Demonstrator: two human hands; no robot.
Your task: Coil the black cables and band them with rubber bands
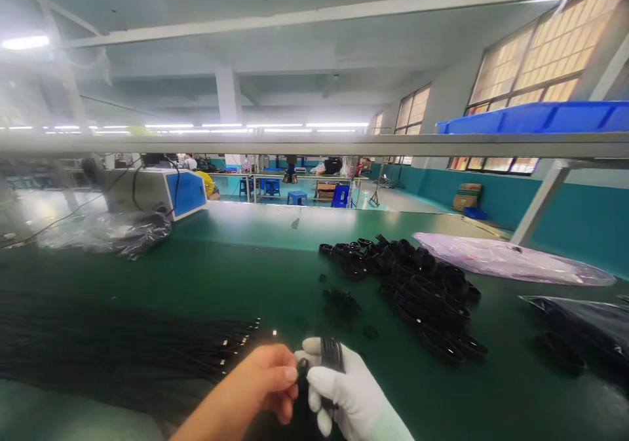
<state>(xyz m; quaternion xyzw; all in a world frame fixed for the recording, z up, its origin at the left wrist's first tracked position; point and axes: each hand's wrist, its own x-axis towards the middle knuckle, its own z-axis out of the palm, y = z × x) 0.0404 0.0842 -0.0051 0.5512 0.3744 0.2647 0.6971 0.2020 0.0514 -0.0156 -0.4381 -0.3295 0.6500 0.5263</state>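
Note:
My right hand [346,388], in a white glove, is wrapped round a coiled black cable [331,354]. My bare left hand [269,377] is closed right beside it, thumb and finger pinching a black part of the cable near the coil; the exact piece is partly hidden by the fingers. To the left lie many long straight black cables [147,336] with small light-coloured tips close to my left hand. A heap of coiled black cables [422,284] is to the right, past my right hand. Small black pieces [343,305] lie just ahead of both hands.
The green tabletop [236,277] bears a blue and white machine [181,192] and a clear plastic bag [122,231] at left. Flat plastic bags [511,257] and a dark bag [584,326] lie at right. A shelf beam [314,145] with a blue tray [540,118] crosses above.

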